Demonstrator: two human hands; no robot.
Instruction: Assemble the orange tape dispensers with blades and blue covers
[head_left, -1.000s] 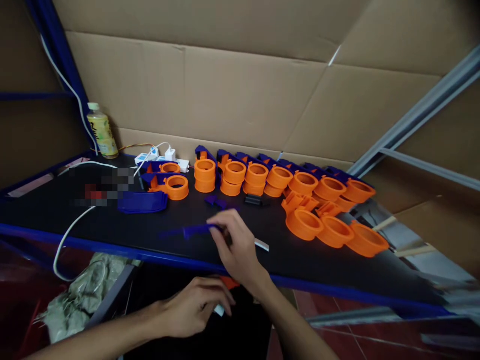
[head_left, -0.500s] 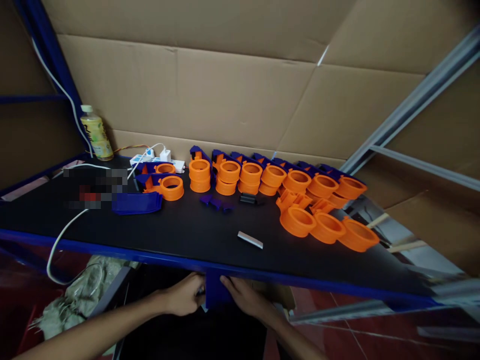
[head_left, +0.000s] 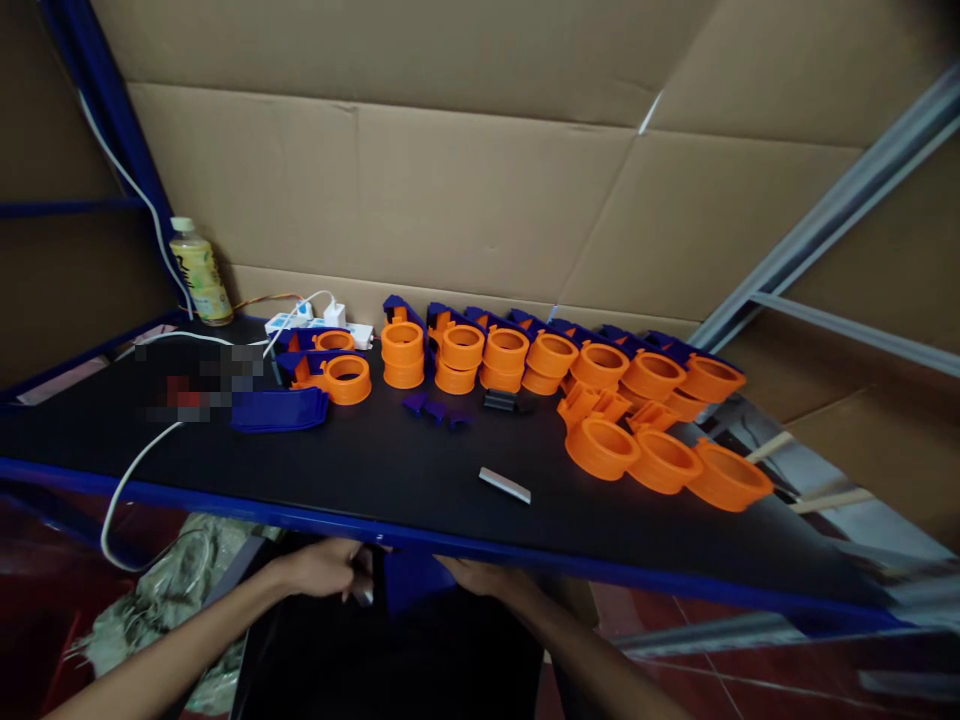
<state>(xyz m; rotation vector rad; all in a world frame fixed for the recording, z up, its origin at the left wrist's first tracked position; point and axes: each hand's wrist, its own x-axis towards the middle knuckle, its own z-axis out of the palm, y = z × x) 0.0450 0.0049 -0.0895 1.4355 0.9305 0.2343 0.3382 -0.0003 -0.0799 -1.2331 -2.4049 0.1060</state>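
Below the table's front edge, my right hand (head_left: pixel 481 577) grips a flat dark blue plastic piece (head_left: pixel 415 583) by its right side. The table edge partly hides these fingers. Left of the piece and apart from it, my left hand (head_left: pixel 326 568) is closed around a small silvery thing (head_left: pixel 366 594); only its end shows, so I cannot tell its kind. On the table above lie a narrow silvery strip (head_left: pixel 505 485), a small black part (head_left: pixel 500 400) and several dark blue scraps (head_left: pixel 435 410). A stack of flat blue pieces (head_left: pixel 279 411) rests farther left.
Orange ring-shaped parts with blue pieces (head_left: pixel 505 352) line the back of the black table (head_left: pixel 360 465). More plain orange rings (head_left: pixel 602 450) sit at the right. A power strip (head_left: pixel 360 335), white cable (head_left: pixel 135 465) and drink bottle (head_left: pixel 201 275) are at left. Sacking (head_left: pixel 161 610) lies below.
My left hand has moved left, away from the blue piece. The blue piece has shifted slightly left and shows more of its face. My right hand still grips it.
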